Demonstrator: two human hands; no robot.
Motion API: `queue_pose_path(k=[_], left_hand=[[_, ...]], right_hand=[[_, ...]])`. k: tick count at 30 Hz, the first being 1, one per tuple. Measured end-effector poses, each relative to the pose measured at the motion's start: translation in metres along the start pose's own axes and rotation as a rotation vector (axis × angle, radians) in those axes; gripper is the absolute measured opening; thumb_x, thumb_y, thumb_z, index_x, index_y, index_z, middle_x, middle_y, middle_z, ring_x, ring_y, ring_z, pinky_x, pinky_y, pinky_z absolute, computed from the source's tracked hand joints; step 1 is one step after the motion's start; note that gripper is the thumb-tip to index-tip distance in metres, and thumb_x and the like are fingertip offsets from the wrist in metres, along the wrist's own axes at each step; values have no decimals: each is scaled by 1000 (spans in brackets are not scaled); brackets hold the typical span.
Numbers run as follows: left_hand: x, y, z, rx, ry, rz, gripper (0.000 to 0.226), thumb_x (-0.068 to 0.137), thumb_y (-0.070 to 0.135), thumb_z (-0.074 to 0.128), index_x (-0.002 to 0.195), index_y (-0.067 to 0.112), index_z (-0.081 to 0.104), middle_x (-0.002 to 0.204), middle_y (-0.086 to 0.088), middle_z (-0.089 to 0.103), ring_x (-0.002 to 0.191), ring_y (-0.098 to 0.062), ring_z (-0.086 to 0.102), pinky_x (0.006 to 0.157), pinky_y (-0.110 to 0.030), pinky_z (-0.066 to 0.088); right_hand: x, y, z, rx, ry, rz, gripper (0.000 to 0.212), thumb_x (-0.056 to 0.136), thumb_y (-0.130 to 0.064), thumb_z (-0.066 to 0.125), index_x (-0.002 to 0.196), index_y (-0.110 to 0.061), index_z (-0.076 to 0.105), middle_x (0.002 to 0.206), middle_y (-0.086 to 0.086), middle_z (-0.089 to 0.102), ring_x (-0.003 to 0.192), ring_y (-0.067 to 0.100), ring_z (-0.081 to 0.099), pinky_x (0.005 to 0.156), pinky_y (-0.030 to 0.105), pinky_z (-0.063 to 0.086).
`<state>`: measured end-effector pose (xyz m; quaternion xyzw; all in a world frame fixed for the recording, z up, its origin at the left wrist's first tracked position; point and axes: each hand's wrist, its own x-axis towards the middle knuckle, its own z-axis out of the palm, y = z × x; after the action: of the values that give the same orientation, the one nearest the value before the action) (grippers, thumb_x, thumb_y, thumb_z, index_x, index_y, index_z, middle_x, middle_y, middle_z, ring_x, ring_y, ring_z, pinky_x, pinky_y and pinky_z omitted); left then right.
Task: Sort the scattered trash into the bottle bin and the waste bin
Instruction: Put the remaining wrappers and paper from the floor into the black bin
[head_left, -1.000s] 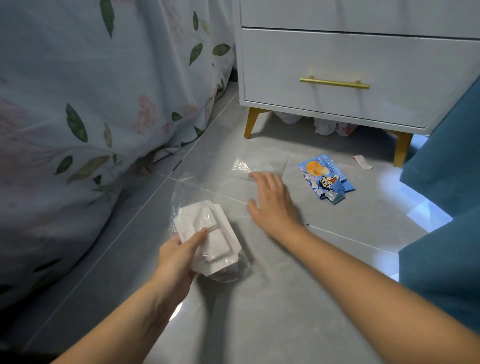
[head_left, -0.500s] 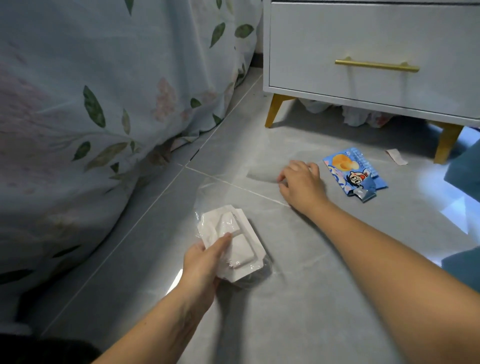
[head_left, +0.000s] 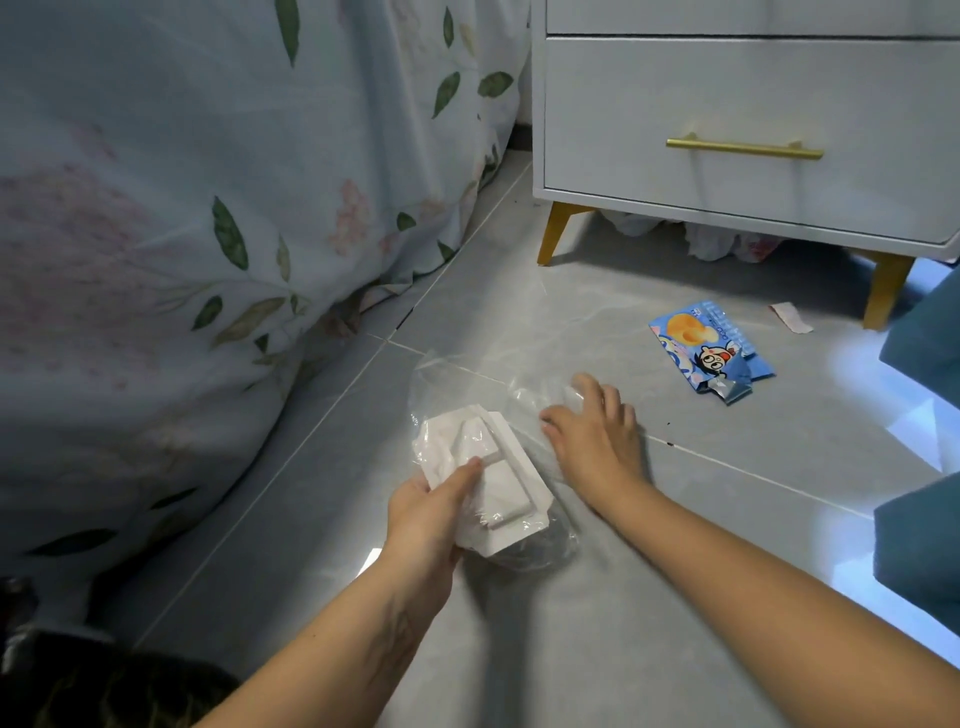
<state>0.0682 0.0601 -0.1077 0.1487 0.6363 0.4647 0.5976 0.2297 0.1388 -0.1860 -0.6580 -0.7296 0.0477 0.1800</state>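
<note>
the left hand (head_left: 431, 512), low in the middle of the frame, holds a white moulded tray (head_left: 480, 470) wrapped in a loose clear bag (head_left: 447, 374), thumb pressed across the tray's top and fingers curled beneath it. the right hand (head_left: 592, 431), just right of the tray, has its grip closed on a crumpled piece of clear film (head_left: 540, 392); the fingers bend round it, though the film is so transparent that its edges are hard to trace.

the next loose piece looks to be the blue snack wrapper (head_left: 711, 353), flat on the floor (head_left: 675, 597) up and to the right of the right hand and near it, far from the left. its long axis runs from upper left to lower right, torn end toward the lower right. so the right hand is the nearer one, but it is occupied; i judge the film would have to pass to the left bundle first.

a small paper scrap (head_left: 792, 318) lies beyond the wrapper, beside the gold leg of the white nightstand (head_left: 727, 104). no bin is in view.
</note>
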Motion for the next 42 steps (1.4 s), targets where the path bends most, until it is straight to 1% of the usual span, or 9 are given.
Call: queue_pose_path(k=[5,10,13,17,19,27,34,38,42], left_hand=[[-29,24,-4,11,-27,40,29,87,9,66,114,-1,63,90,-13,72,68,-22,68,53,-25,54],[-73,48,-11,36,-90,74,25,87,11,66,109,-1,66,81,-10,72,63,-20,68,52,-25,53],[-107,64,-20,84,-160,110,25,88,12,65,108,-2,66,89,-14,72,68,-21,67,54,-24,54],[-147,91,-46,153,-175,181,26,88,15,66,108,-2,65,74,-5,70,55,-13,65,44,-20,47],[-166,107,-66,204,-187,216,25,87,16,67,105,-1,66,70,-3,69,56,-13,65,46,-21,47],[-240,163,-188,361,-102,367,16,85,19,68,93,5,71,71,-7,71,53,-16,65,45,-22,47],[-251,149,-291,390,48,337,14,85,18,69,91,6,71,76,-10,74,61,-19,69,54,-26,53],[-239,141,-321,520,-40,173,20,82,22,74,90,3,73,78,-11,73,65,-20,67,59,-26,54],[-218,138,-333,857,-45,121,39,72,38,80,87,3,73,85,-11,73,73,-22,66,72,-36,55]], right_hand=[[-33,-10,7,-177,-11,-18,25,82,-29,52,101,-24,68,152,8,15,136,36,16,102,55,23],[-36,-17,-22,-234,-116,-59,24,54,-29,84,52,-17,64,131,16,58,122,43,51,96,56,34],[-34,-25,-58,-93,-231,-59,18,72,-32,74,64,-17,68,103,9,72,111,33,61,100,39,26],[-37,-69,-113,478,-93,102,39,89,-21,64,57,-15,41,53,2,52,46,9,57,48,15,36],[-37,-96,-135,740,-96,174,39,89,-18,63,57,-14,41,48,0,45,30,3,46,41,14,37],[-57,-210,-210,1018,-245,12,10,93,-37,55,87,-28,58,87,-1,64,76,16,62,58,32,52],[-91,-272,-230,883,-371,-171,12,92,-34,58,95,-24,63,95,13,68,80,29,66,61,49,55],[-102,-291,-226,851,-413,-209,19,91,-28,60,96,-10,64,64,11,60,51,13,53,41,24,38],[-108,-310,-221,828,-438,-281,14,91,-23,60,88,-9,63,56,1,46,41,9,37,34,19,29]])
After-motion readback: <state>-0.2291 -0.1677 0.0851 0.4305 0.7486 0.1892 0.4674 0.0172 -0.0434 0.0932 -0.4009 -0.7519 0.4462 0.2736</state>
